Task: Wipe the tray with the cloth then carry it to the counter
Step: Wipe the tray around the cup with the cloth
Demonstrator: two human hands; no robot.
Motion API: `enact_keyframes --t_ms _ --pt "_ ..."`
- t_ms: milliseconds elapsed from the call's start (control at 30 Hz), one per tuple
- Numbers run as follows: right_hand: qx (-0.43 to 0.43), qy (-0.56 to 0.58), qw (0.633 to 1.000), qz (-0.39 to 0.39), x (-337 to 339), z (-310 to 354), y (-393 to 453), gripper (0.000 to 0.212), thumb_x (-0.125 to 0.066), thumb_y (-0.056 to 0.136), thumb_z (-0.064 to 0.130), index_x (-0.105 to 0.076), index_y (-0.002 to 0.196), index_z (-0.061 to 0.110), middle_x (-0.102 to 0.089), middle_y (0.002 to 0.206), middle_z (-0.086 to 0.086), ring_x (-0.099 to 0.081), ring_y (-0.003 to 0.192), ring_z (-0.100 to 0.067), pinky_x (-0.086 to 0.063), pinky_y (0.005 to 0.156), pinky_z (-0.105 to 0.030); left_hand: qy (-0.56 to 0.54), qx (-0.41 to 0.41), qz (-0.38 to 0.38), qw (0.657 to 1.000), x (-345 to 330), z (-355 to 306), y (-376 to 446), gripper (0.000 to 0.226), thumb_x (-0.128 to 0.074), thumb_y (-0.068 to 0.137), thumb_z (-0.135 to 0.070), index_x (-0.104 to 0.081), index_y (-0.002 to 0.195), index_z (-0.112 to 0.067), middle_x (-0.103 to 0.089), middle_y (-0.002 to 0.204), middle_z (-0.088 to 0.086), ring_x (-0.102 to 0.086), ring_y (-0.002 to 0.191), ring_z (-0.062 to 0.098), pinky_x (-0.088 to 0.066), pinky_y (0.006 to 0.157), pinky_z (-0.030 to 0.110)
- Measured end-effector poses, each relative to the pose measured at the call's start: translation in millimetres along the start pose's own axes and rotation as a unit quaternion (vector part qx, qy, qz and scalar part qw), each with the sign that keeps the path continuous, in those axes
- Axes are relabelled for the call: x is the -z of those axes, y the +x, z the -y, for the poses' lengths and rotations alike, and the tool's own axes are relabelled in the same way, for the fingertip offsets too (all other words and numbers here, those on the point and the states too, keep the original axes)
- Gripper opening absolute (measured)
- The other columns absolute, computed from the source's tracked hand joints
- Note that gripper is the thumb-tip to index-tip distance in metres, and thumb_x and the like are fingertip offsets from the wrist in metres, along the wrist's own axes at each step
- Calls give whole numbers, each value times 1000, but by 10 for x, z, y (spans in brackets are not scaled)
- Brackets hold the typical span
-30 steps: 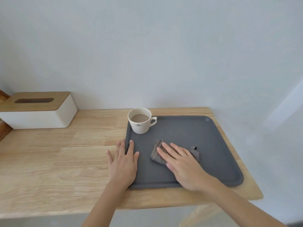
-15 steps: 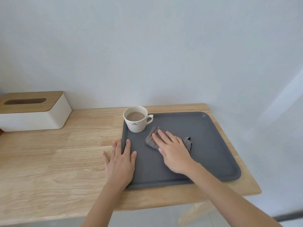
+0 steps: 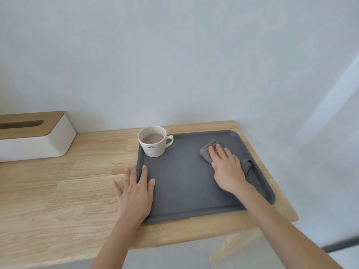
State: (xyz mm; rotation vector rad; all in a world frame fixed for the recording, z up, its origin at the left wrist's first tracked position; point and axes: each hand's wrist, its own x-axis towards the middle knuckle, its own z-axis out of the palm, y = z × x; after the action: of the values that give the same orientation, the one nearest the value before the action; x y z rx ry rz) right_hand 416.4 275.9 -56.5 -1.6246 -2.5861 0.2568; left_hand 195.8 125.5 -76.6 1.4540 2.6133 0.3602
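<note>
A dark grey tray (image 3: 184,183) lies on the right end of a wooden table (image 3: 58,191). My right hand (image 3: 227,169) presses flat on a crumpled grey cloth (image 3: 206,152) in the tray's far right part; cloth shows beyond the fingertips and by the right rim. Fingers spread, my left hand (image 3: 136,193) lies flat across the tray's left rim, partly on the table. A white cup (image 3: 153,140) of brown drink stands in the tray's far left corner.
A white tissue box (image 3: 33,136) with a wooden lid sits at the back left against the wall. The table's right edge runs close beside the tray, and a table leg (image 3: 231,247) shows below.
My right hand has slid the cloth from the tray's middle left, near the cup, across to the far right. My left hand has stayed on the left rim.
</note>
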Motion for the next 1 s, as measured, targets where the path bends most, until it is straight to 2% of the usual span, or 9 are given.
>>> enact_keyframes --t_ms 233,300,367,467,567,633,733,867,1000 --pt "161 173 968 79 138 150 -705 48 -32 102 29 -22 149 30 -12 160 9 -4 149 -13 -5 122 -36 -1 5 -2 1000 -7 -1 5 56 -19 99 -46 -18 151 -26 -18 159 6 0 149 26 -4 113 63" --pt "116 206 972 14 263 -75 -752 53 -42 98 38 -28 148 26 -22 158 7 -11 148 -14 -13 121 -44 0 10 -2 1000 -5 5 -4 55 -20 99 -46 -19 151 -27 -14 160 6 2 149 26 -2 114 63" --pt "36 103 993 -35 358 -319 -797 70 -43 92 54 -21 150 22 -23 158 4 -10 148 -19 -16 119 -46 2 15 -18 1000 19 -25 -22 54 -24 100 -43 -22 151 -25 -11 161 8 3 149 27 -2 114 64" --pt "-43 39 998 26 361 -488 -862 77 -48 84 65 -32 146 22 -21 159 -5 -2 149 -24 -7 118 -44 -39 -24 -78 996 74 -206 -93 52 -37 99 -35 -29 148 -21 -14 160 7 -1 149 24 -2 113 64" --pt "-12 97 994 -39 326 -415 -882 47 -66 82 47 -60 123 24 -40 149 -3 -18 146 -23 -16 116 -38 -138 -148 -121 972 162 -507 -159 53 -48 96 -33 -33 146 -22 -18 160 2 -6 149 19 -2 115 58" --pt "-9 136 986 -91 331 -326 -879 32 -74 79 30 -66 108 19 -60 125 -1 -48 127 -24 -38 99 -30 -172 -236 -73 954 227 -712 -168 59 -51 95 -34 -27 148 -27 -12 161 -4 0 149 14 -2 117 54" --pt "-6 168 979 -115 346 -179 -903 27 -73 80 15 -66 106 17 -69 92 2 -63 87 -18 -40 68 -18 -124 -341 41 931 293 -982 -73 70 -54 93 -33 -15 151 -32 -7 161 -9 5 149 12 0 119 54" --pt "35 203 965 -162 391 -72 -934 22 -75 77 6 -67 95 15 -64 73 10 -62 68 -11 -38 59 -4 -23 -327 172 929 349 -1101 160 65 -60 89 -33 -30 146 -28 -41 146 0 -19 145 20 6 114 62" --pt "69 199 958 -192 474 9 -902 15 -72 80 6 -63 83 17 -63 66 9 -62 64 -12 -43 57 -12 -55 -308 130 941 500 -929 216 39 -71 78 -37 -59 112 -22 -56 97 -2 -54 102 21 -16 111 52"
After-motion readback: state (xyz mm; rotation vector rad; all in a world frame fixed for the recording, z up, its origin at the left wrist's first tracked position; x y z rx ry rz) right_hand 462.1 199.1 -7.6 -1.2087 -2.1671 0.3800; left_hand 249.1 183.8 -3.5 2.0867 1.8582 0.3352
